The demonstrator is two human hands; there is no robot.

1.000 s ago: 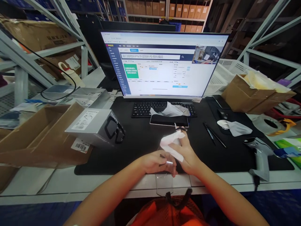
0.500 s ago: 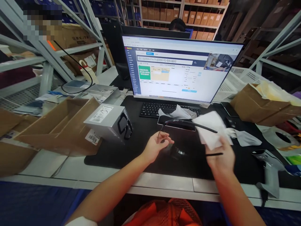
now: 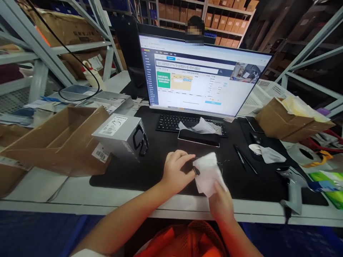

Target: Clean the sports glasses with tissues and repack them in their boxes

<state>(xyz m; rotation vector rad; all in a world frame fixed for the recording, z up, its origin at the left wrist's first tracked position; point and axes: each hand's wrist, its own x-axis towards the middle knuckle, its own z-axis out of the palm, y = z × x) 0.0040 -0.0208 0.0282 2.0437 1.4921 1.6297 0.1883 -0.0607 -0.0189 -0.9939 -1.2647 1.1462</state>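
Note:
My right hand (image 3: 221, 200) grips a folded white sheet (image 3: 207, 173), thin like tissue or wrapping paper, in front of my body. The sheet covers most of a pair of dark-framed glasses; a black tip of the glasses (image 3: 197, 171) sticks out at its left edge. My left hand (image 3: 178, 169) is closed beside it, with thumb and fingertips on the glasses at that edge. Beyond the hands lies a flat black box (image 3: 198, 138) with crumpled white wrapping (image 3: 205, 126) on it. Left of my hands stands a grey carton (image 3: 122, 137) with a black glasses-like shape on its side.
A keyboard (image 3: 167, 123) and a monitor (image 3: 198, 85) are at the back. Open brown cartons stand left (image 3: 61, 142) and right (image 3: 289, 121). A handheld scanner (image 3: 293, 189), pens (image 3: 245, 159) and a tape roll (image 3: 302, 155) lie right. Another person (image 3: 195, 26) is behind the monitor.
My right hand has brought the sheet left and nearer, against my left hand. The glasses, stretched between the hands before, are now mostly behind the sheet. Two pens on the mat are uncovered.

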